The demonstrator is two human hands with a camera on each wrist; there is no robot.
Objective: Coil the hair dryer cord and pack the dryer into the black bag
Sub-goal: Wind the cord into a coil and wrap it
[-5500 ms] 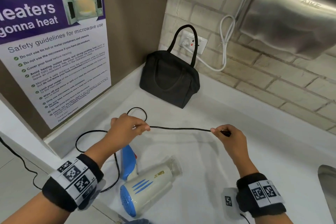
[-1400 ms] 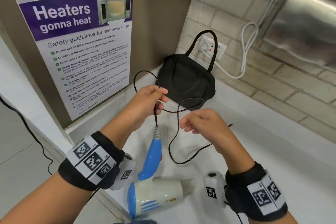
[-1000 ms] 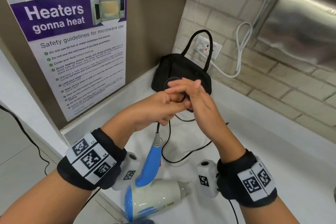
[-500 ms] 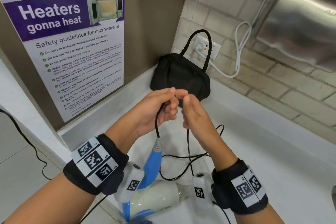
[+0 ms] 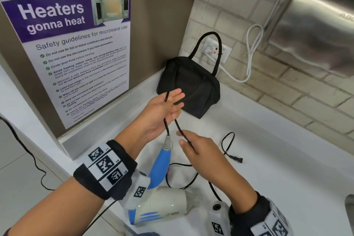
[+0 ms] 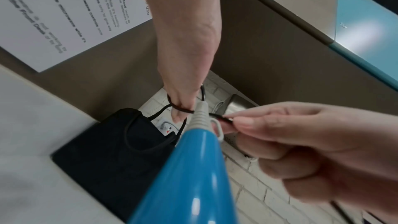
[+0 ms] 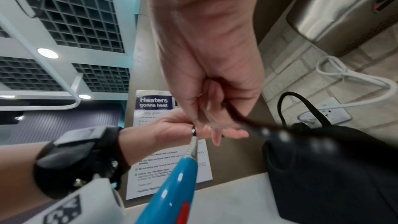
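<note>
**A:** What's nearest?

**B:** A cream-and-blue hair dryer (image 5: 159, 203) lies at the near edge of the white counter (image 5: 277, 168). Its thin black cord (image 5: 166, 120) rises from the handle.

**A:** And the hands?

**B:** The right hand (image 5: 199, 151) pinches the cord between thumb and fingertips. Just beyond, the left hand (image 5: 162, 109) is flat with straight fingers, and the cord is looped round it.

**A:** How will it handle?

**B:** Light, limp and likely springy. I'd pinch it close to the loop. The plug (image 5: 236, 158) lies loose to the right, and a black bag (image 5: 193, 86) stands farthest.
</note>
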